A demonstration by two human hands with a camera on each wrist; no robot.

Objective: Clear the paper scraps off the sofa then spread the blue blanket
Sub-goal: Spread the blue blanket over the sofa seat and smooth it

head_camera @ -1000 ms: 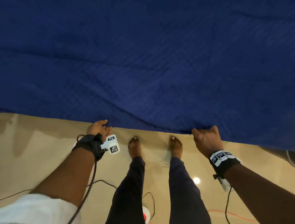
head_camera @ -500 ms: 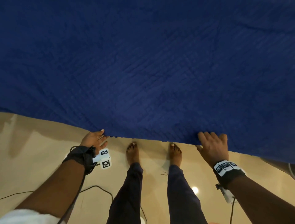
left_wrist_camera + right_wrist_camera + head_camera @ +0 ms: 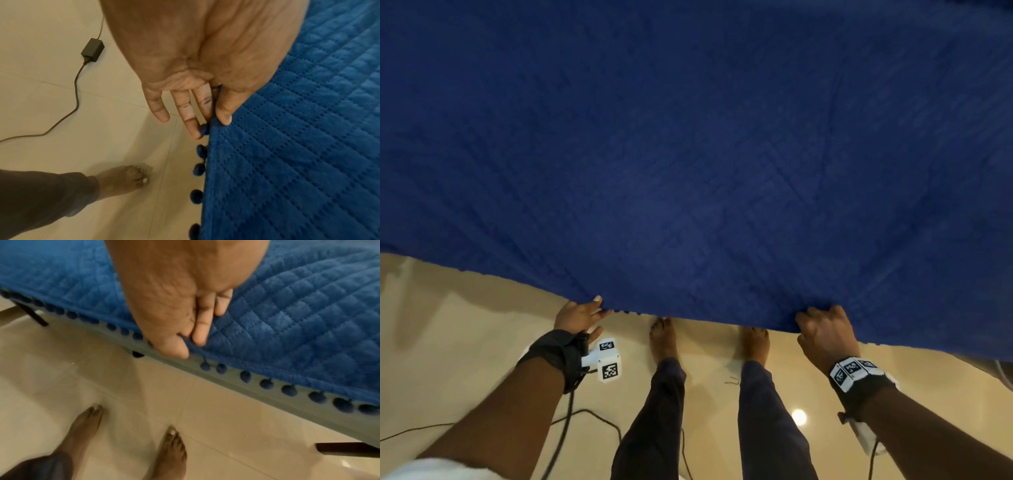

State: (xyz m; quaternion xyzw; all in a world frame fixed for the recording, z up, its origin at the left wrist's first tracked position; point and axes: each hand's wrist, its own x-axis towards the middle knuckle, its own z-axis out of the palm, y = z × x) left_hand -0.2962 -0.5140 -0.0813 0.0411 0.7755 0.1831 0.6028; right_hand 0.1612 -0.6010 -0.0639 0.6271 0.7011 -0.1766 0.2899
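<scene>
- The blue blanket (image 3: 688, 154) lies spread flat and fills the upper part of the head view. It has a quilted diamond stitch pattern.
- A row of blue pom-poms (image 3: 245, 376) hangs along the blanket's near edge.
- The left hand (image 3: 577, 315) is at the blanket's near edge, toward its left. The thumb (image 3: 224, 113) lies on top of the fabric and the forefinger sits beneath the hem, so the edge is pinched between them. The other fingers extend straight, just beside the edge.
- The right hand (image 3: 825, 334) is at the same edge, well apart from the left hand. Its fingers are curled. The forefinger (image 3: 199, 335) presses on top of the fabric and the thumb is below it, with the hem clamped between the two.
- A grey sofa frame (image 3: 308, 417) shows directly under the blanket's edge, with a dark sofa leg (image 3: 347, 450) below it.
- Two bare feet stand on the beige tiled floor (image 3: 465, 342) near the blanket's edge, between the two hands: left foot (image 3: 664, 339), right foot (image 3: 755, 342).
- A black adapter (image 3: 92, 49) with its cable lies on the floor, well apart from the blanket.
- Each wrist carries a black strap with white marker cubes (image 3: 608, 359).
</scene>
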